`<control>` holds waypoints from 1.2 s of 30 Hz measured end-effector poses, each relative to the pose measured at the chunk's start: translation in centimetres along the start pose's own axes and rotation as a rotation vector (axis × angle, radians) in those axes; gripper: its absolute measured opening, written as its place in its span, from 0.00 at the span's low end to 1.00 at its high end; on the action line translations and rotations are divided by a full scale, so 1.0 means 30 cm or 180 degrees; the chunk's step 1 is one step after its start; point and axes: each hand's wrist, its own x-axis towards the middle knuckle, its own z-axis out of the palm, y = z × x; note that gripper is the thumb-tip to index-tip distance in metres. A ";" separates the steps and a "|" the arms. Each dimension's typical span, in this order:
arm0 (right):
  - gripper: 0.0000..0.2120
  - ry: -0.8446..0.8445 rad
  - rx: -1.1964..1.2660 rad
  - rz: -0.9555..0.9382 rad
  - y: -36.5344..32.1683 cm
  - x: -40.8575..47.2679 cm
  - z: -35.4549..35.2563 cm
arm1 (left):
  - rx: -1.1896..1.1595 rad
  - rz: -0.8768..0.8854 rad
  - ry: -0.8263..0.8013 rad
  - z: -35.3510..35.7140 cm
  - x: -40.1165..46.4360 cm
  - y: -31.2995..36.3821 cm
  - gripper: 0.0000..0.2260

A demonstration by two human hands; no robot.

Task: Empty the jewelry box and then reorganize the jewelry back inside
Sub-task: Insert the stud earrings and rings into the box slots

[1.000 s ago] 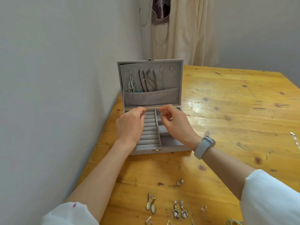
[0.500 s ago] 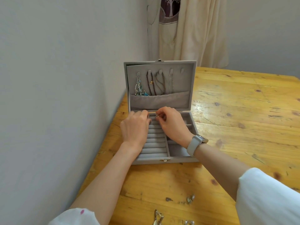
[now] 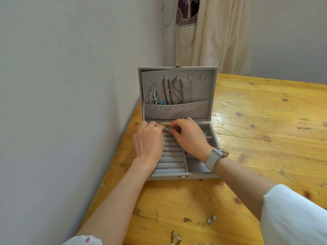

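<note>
Head view: the jewelry box [image 3: 178,176] stands open on the table [image 3: 265,121] against the wall; since a second ago both hands have sunk to the far ring rolls [image 3: 170,156], the left hand [image 3: 149,141] and right hand [image 3: 190,137] each pinching a small metal piece, probably being seated as reorganizing proceeds. Necklaces [image 3: 169,91] hang in the lid at 12 o'clock, loose earrings [image 3: 211,220] wait at 6 o'clock, and the hands hide the slot.

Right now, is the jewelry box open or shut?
Open. The jewelry box has its lid standing upright, showing hung necklaces and the ring rolls inside.
</note>
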 end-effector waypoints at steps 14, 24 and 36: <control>0.10 0.0060 0.0137 0.0028 0.008 -0.005 0.006 | -0.0137 0.0115 0.0168 -0.003 0.000 0.005 0.04; 0.13 -0.0097 0.0102 0.0039 0.006 -0.010 0.008 | -0.0194 0.0123 0.0119 -0.012 -0.031 -0.006 0.07; 0.10 0.0176 -0.0076 -0.0070 0.003 -0.019 0.013 | -0.0187 -0.0083 -0.0086 -0.010 -0.025 0.003 0.10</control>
